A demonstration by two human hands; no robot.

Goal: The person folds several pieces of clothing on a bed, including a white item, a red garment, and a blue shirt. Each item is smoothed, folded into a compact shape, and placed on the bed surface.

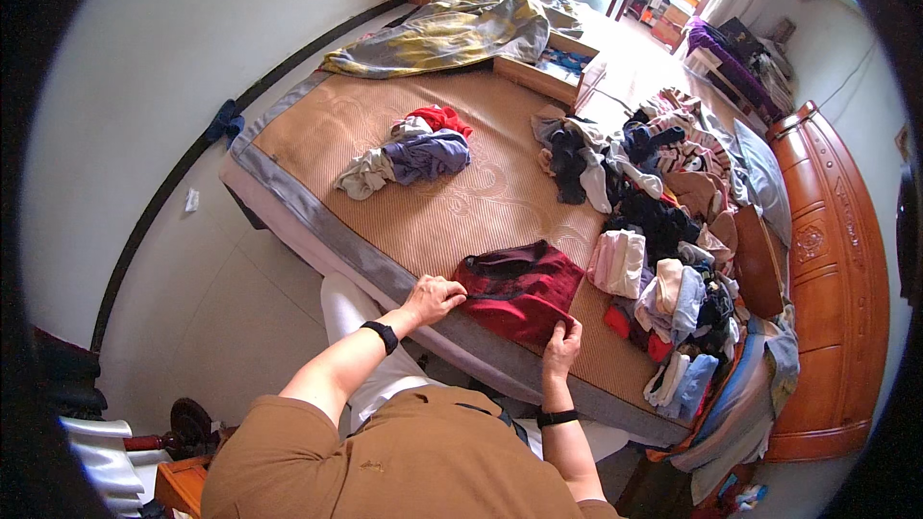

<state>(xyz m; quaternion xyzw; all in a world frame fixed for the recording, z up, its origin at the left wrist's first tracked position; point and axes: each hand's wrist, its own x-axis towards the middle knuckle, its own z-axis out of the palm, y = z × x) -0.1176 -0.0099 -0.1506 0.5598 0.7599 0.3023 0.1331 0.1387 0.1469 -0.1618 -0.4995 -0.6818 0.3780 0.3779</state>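
Observation:
A dark red garment with black trim (523, 292) lies spread at the near edge of the mat-covered bed (404, 238). My left hand (435, 299) pinches its left edge, and my right hand (562, 346) grips its lower right corner. Beyond it, towards the upper left, sits a small heap of red, purple and beige clothes (425, 155). To the right of the garment are a folded pink and white cloth (618, 263) and more folded pieces in light blue and beige (685, 295).
A large mixed clothes pile (656, 209) covers the bed's right side before the carved wooden headboard (829, 267). A wooden drawer (533, 79) and a crumpled grey-yellow cover (461, 29) lie at the far side. Slippers (225, 122) rest on the floor by the wall.

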